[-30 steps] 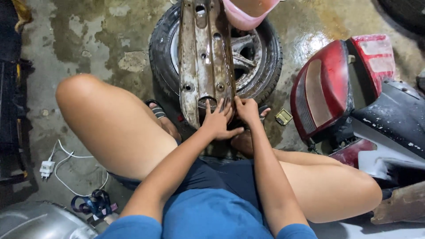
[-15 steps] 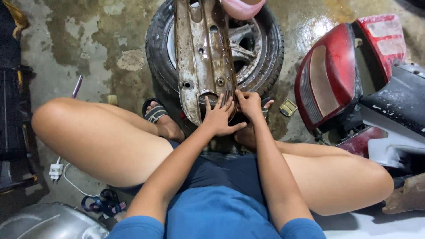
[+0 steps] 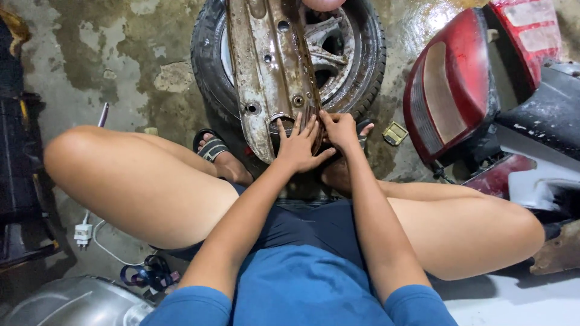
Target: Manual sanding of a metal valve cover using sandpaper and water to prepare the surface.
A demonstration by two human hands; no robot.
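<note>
Squatting on the stained concrete floor point(image 3: 121, 66), the person presses both hands to the near end of a rusty metal panel point(image 3: 272, 72) that lies across a small tyre and wheel point(image 3: 356, 54). The panel's long axis runs straight away from the person, toward the far edge of the floor, so its lower end sits directly ahead of the fingertips. The left hand point(image 3: 299, 148) lies flat on that end with fingers spread apart; the right hand point(image 3: 339, 128) rests just beside it, its fingers closer together and curled at the panel's right edge. Both are equally near; whether either one truly grips the metal cannot be told. A red tail-light housing point(image 3: 450, 90) stands to the right, a sandalled foot point(image 3: 214, 151) to the left. Compared with a second ago, the hands sit on the same spot, and the view has shifted so the panel appears slightly further left.
</note>
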